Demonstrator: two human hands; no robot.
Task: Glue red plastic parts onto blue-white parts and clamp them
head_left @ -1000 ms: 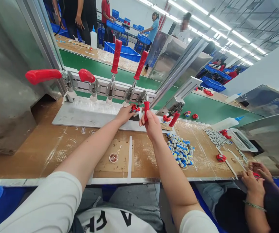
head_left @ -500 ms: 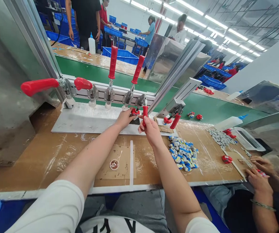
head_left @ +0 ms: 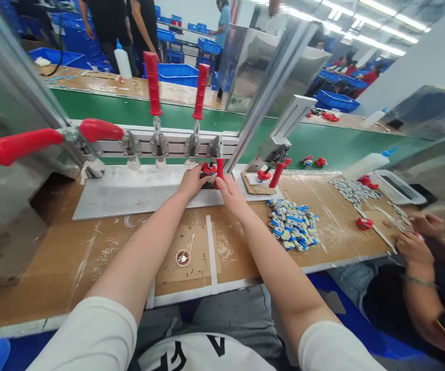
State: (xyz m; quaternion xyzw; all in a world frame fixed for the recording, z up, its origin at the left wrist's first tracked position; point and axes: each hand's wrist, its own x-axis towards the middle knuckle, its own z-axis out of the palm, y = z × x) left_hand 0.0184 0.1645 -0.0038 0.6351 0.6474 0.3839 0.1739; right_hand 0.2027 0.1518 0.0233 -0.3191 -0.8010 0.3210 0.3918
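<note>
My left hand (head_left: 191, 181) is closed on a small red part (head_left: 209, 169) at the foot of the rightmost clamp on the rail; its fingers partly cover the part. My right hand (head_left: 230, 193) is closed at the lower end of that toggle clamp's red handle (head_left: 220, 168), which points down. Both hands are close together over the light metal plate (head_left: 117, 191). To the left stand two clamps with upright red handles (head_left: 202, 93). Further left, other red handles (head_left: 25, 146) stick out toward me.
A pile of blue, white and yellow small parts (head_left: 294, 224) lies right of my right forearm. A small cup (head_left: 182, 257) and a swab (head_left: 192, 242) sit on cardboard. Another clamp (head_left: 279, 174) presses a red part at right. A co-worker's hands (head_left: 413, 247) work at far right.
The view has tilted down and shifted. My right hand has gone from gripping around the clamp handle to its lower end, nearer my left hand. My left hand stays at the red part.
</note>
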